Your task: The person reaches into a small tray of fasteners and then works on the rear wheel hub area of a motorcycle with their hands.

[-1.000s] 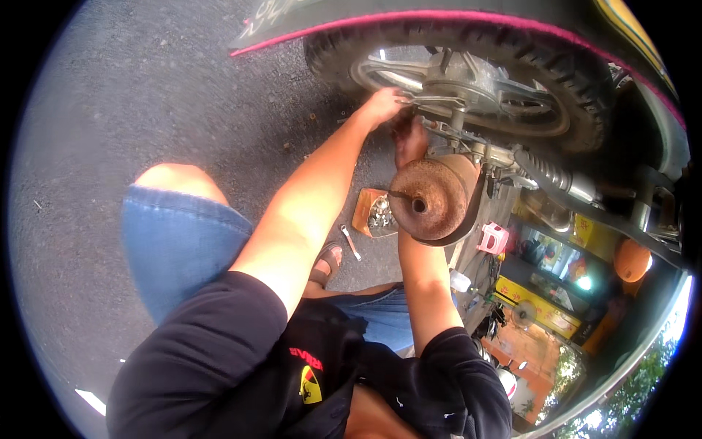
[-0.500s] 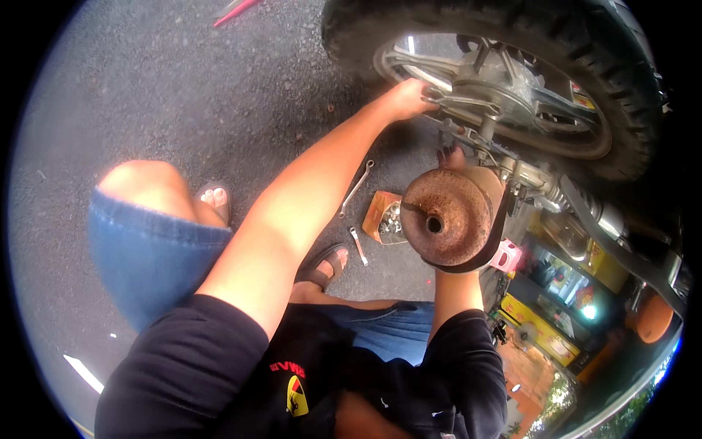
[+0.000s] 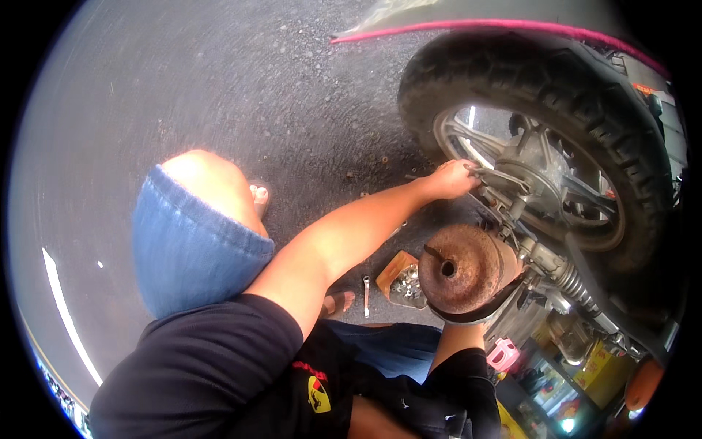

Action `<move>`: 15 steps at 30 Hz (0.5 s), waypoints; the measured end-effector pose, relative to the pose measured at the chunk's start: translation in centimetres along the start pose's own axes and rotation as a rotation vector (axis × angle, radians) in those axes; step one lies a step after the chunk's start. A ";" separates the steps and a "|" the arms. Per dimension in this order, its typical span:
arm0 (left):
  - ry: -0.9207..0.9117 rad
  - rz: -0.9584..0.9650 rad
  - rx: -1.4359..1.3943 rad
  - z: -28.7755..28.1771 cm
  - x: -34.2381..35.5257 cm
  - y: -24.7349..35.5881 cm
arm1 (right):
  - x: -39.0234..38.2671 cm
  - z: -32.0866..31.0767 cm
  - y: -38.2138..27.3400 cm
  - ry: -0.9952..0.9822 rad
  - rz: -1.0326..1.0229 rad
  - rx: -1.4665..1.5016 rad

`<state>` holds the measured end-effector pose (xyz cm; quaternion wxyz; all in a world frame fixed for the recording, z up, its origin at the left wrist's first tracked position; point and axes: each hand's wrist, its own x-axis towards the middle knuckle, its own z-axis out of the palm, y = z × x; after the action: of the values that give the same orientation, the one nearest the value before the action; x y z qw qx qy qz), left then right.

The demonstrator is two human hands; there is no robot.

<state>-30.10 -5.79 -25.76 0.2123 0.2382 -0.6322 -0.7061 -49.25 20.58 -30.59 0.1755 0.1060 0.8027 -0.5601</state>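
Observation:
My left hand (image 3: pixel 455 180) reaches to the hub side of a motorcycle's rear wheel (image 3: pixel 468 84). Its fingers are curled beside a metal arm (image 3: pixel 504 175) near the axle; what they grip cannot be made out. A rusty round exhaust muffler (image 3: pixel 464 267) stands closer to me, its end facing my way. My right forearm (image 3: pixel 459 342) passes up behind this muffler, which hides the right hand. On the ground left of the muffler lie a wrench (image 3: pixel 366 296) and an orange-brown box (image 3: pixel 393 272) of small metal parts.
A spring shock absorber (image 3: pixel 574 282) slopes down at the right. Beyond the tyre runs a sheet with a pink edge (image 3: pixel 439 27). A pink stool (image 3: pixel 503 354) stands at lower right. My bent knee (image 3: pixel 205 179) is at the left, over dark asphalt (image 3: pixel 219 88).
The view has swung, so wheel and muffler sit lower and the pink-edged sheet shows more. My left hand stays at the hub. The right fingers, seen behind the muffler before, are hidden.

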 end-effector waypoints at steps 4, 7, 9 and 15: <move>-0.040 0.361 -0.026 0.0 2.5 -3.7 | -0.5 1.6 -0.4 -0.076 -0.026 0.002; -0.184 0.160 -0.104 -0.8 4.3 -4.1 | -1.4 2.6 -0.7 -0.124 -0.040 0.021; -0.262 0.047 -0.091 -1.5 4.8 -3.4 | -2.3 2.8 -0.9 -0.139 -0.045 0.027; -0.392 0.170 0.116 -4.4 5.3 -1.5 | -4.9 4.9 -1.6 -0.196 -0.048 0.069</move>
<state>-31.66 -12.27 -28.04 0.1301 0.0543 -0.7188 -0.6808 -44.51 15.55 -28.77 0.2359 0.0377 0.7643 -0.5990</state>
